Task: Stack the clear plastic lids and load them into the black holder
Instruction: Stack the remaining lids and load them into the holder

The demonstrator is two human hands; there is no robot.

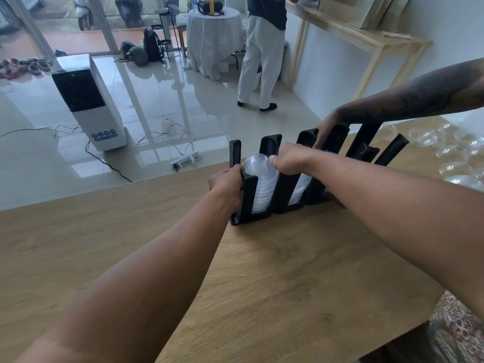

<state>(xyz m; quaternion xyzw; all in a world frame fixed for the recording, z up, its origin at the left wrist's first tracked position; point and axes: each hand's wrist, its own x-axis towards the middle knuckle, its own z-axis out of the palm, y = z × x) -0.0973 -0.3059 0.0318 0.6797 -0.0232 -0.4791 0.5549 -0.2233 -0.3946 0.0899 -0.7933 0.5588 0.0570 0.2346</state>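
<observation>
Head view: left hand fingers curl closed on black holder wall; right hand fingers press stacked clear lids between them. Lids light, thin, slippery; grip rims.

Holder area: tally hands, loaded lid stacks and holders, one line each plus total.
Hands at the black holder: 3: left hand, right hand, a second person's tattooed hand
Lid stacks in slots: 2: lid stack, second stack, partly hidden
Black holder: 1
Total: 6
Loose lids at far right too blurred to count.
</observation>
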